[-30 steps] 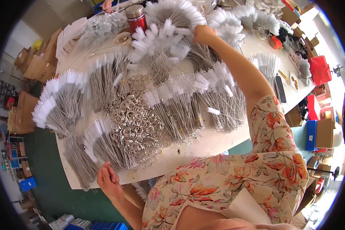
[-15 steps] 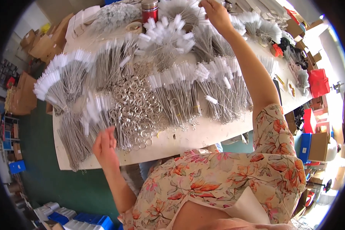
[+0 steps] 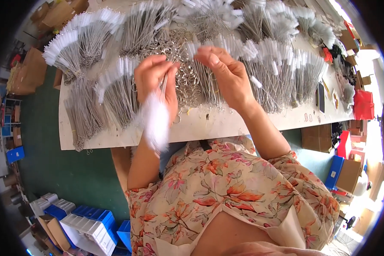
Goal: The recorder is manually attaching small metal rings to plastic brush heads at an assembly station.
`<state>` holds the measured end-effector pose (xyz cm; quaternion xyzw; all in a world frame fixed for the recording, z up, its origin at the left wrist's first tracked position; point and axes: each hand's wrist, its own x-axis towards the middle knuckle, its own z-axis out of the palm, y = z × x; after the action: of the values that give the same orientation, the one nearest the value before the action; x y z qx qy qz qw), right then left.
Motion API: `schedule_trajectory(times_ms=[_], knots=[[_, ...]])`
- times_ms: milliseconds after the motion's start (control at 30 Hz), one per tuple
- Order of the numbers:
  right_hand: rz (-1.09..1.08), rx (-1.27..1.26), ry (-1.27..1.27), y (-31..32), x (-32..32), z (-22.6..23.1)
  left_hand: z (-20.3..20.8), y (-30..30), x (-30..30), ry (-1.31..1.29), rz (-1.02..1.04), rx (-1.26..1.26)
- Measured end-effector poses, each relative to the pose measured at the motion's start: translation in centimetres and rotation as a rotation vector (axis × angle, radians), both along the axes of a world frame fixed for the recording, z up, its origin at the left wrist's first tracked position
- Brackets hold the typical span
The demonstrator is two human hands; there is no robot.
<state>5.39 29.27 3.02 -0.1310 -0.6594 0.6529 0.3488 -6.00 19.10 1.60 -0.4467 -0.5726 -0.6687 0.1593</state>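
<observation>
My left hand (image 3: pixel 155 81) is closed around the thin wire stems of a bundle of brushes, whose white bristle heads (image 3: pixel 157 123) hang down over my wrist, smeared by motion. To its right, my right hand (image 3: pixel 230 77) hovers with thumb and fingers drawn together. Whatever may be between those fingertips is too small or blurred to make out. Beneath and between the hands lies a heap of shiny metal rings (image 3: pixel 187 96). Wire brushes with white bristles (image 3: pixel 119 96) lie in rows left of the heap, and more brushes (image 3: pixel 264 81) lie to its right.
The pale table (image 3: pixel 192 130) has its near edge close to my body. More brush bundles (image 3: pixel 85 38) cover its far side. A dark flat object (image 3: pixel 321 97) lies at the right. Blue and white bins (image 3: pixel 89 226) stand on the green floor at lower left; cardboard boxes (image 3: pixel 318 137) are at right.
My right hand has come back from the table's far side to the middle. My left hand has moved up and right, and now holds brushes. The whole view has shifted.
</observation>
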Motion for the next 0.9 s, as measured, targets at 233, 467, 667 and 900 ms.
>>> schedule_trajectory(times_ms=[233, 467, 667, 900], knots=[[0.228, -0.940, 0.150, -1.7, 1.8, -4.2, -4.5, -1.6, 4.2, 0.242, -0.260, -0.177], [0.413, 0.661, -0.970, 2.1, 8.4, 2.6, -7.7, -7.4, 3.4, -0.081, -0.409, -0.551], [0.410, 1.610, -1.361, -2.1, 11.8, -5.4, -8.7, -7.9, 5.3, -0.356, -0.598, -0.723], [0.571, -0.214, -0.931, -3.2, 9.2, -2.6, -7.9, -6.8, 6.2, 0.026, -0.672, -0.454]])
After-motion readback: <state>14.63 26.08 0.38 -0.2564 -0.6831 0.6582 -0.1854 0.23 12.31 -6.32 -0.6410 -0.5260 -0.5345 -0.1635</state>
